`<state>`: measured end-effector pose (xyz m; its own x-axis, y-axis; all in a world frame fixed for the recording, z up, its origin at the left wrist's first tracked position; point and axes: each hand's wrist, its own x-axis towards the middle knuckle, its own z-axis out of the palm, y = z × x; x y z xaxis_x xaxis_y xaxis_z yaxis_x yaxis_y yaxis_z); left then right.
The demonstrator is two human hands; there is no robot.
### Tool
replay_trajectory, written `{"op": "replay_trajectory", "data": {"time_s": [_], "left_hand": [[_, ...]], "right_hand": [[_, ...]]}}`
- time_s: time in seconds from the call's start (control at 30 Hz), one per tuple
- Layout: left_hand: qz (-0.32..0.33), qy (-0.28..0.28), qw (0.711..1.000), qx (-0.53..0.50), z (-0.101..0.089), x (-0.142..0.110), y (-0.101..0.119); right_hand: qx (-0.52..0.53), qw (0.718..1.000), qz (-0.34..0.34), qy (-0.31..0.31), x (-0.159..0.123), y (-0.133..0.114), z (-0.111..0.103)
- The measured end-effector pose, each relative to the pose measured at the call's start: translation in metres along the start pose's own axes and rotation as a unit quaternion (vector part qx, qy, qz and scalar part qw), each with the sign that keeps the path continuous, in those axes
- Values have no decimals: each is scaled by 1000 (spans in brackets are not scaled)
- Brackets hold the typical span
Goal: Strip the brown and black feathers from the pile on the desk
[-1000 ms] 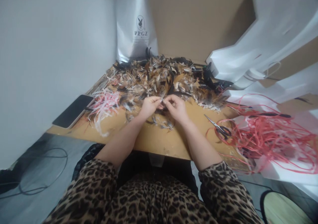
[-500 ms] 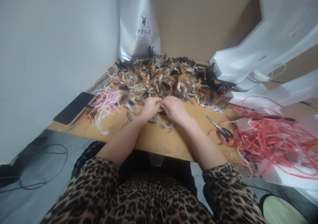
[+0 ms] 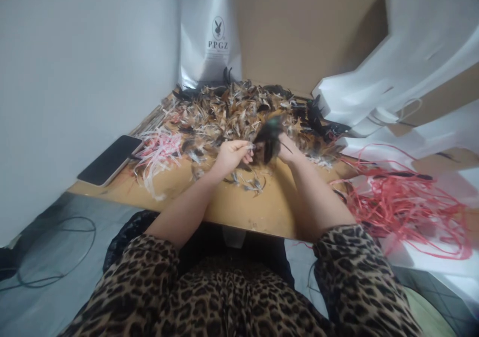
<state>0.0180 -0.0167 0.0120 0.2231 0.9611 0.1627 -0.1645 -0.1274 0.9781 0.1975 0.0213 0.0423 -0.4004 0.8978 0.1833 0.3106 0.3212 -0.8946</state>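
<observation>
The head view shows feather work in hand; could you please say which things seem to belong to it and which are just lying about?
Seem to belong:
pale piece pinched in the left hand
dark feathers at the right hand
feather pile
red strips, perhaps

Apparently lying about:
phone
silver bag

Dark, green-glossed feathers (image 3: 272,135), blurred, are held up in the right hand (image 3: 289,148), hiding its fingers, with one thin dark strand jutting toward four o'clock. Toward nine o'clock from them, a small whitish wisp (image 3: 251,146) is pinched between the left hand's (image 3: 232,156) thumb and fingers. A tangled heap of brown, white and black feathers (image 3: 228,108) sprawls beyond, toward eleven o'clock.
</observation>
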Motion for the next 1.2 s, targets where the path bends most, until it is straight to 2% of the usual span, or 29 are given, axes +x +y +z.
{"op": "replay_trajectory", "data": {"time_s": [0.03, 0.1, 0.2, 0.27, 0.37, 0.43, 0.5, 0.57, 0.63, 0.7, 0.77, 0.8, 0.87, 0.93, 0.97, 1.07, 1.2], "left_hand": [[-13, 26, 999, -21, 0, 1, 0], [-36, 66, 995, -60, -1, 3, -1], [-68, 94, 989, -95, -2, 5, -3], [-86, 104, 986, -100, -3, 6, -5], [-97, 113, 986, -68, -4, 7, -6], [-97, 98, 990, -18, -5, 8, -7], [-93, 61, 993, 43, -5, 7, -9], [-89, 7, 991, 100, -5, 5, -12], [-76, -59, 985, 142, -5, 2, -13], [-50, -117, 980, 150, -6, -2, -11], [-29, -157, 981, 109, -6, -5, -6], [-32, -171, 982, 74, -6, -6, -2], [-43, -147, 988, -10, -5, -7, 4], [-72, -96, 988, -93, -3, -5, 6], [-88, -73, 985, -127, -2, -4, 5], [-122, -36, 975, -184, -1, 0, -1], [-151, 9, 969, -195, -1, 6, -10]], "right_hand": [[18, 999, 11, 38, -4, 4, 8], [49, 996, 20, 73, -10, 9, 25], [71, 989, 10, 129, -16, 12, 48], [24, 987, -15, 156, -18, 10, 57], [-152, 973, -74, 160, -23, -1, 59], [-302, 941, -100, 119, -26, -17, 55], [-441, 890, -106, 36, -27, -36, 49], [-517, 847, -116, -44, -23, -55, 41], [-527, 837, -111, -99, -15, -68, 30], [-464, 871, -85, -137, -3, -72, 16], [-311, 931, -39, -187, 6, -66, 0], [-219, 957, -7, -190, 8, -61, -6], [-54, 987, 38, -145, 7, -47, -13], [74, 989, 63, -115, 1, -32, -10], [112, 989, 61, -73, -3, -26, -6], [162, 983, 81, -26, -13, -11, 12], [226, 968, 106, 15, -17, 0, 31]]}}
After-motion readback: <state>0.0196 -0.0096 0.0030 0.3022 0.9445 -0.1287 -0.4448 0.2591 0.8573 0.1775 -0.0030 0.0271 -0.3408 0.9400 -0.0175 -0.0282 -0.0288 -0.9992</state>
